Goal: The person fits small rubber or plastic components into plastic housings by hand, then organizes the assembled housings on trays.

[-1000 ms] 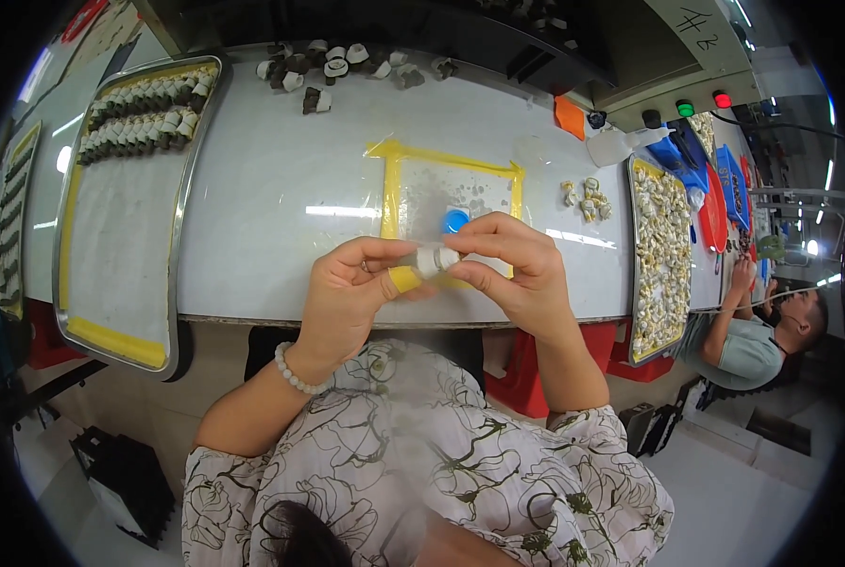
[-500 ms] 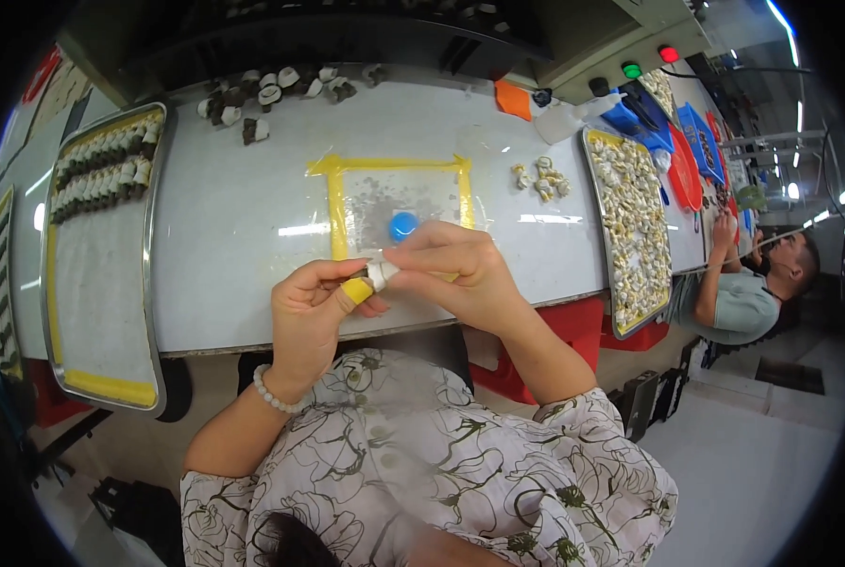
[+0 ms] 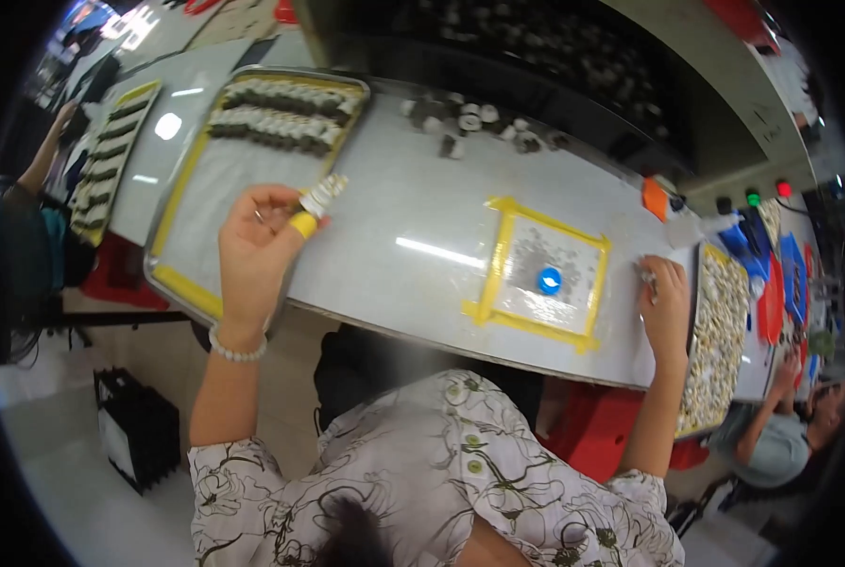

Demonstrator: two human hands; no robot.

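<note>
My left hand (image 3: 262,248) pinches a small white ring-like fitting (image 3: 320,196) between thumb and fingers, above the table edge beside the tray at left. Its thumb wears a yellow wrap, and a beaded bracelet circles the wrist. In that tray (image 3: 158,203), rows of white-and-dark fittings (image 3: 281,118) fill the far end, with bare liner nearer me. At the right, my right hand (image 3: 666,300) curls its fingers down at the table; small pale pieces (image 3: 647,276) show at the fingertips. What exactly those fingers grip is hidden.
A blue round cap (image 3: 549,280) lies inside a yellow-taped square (image 3: 507,255). Loose white-and-dark fittings (image 3: 469,121) lie below the dark machine opening. At right stand a tray of small pale parts (image 3: 715,350), a white bottle (image 3: 691,230) and a co-worker (image 3: 781,439).
My hands have parted: the left moved left toward the tray with the fitting, the right reached to the loose small parts at right. The view has turned left.
</note>
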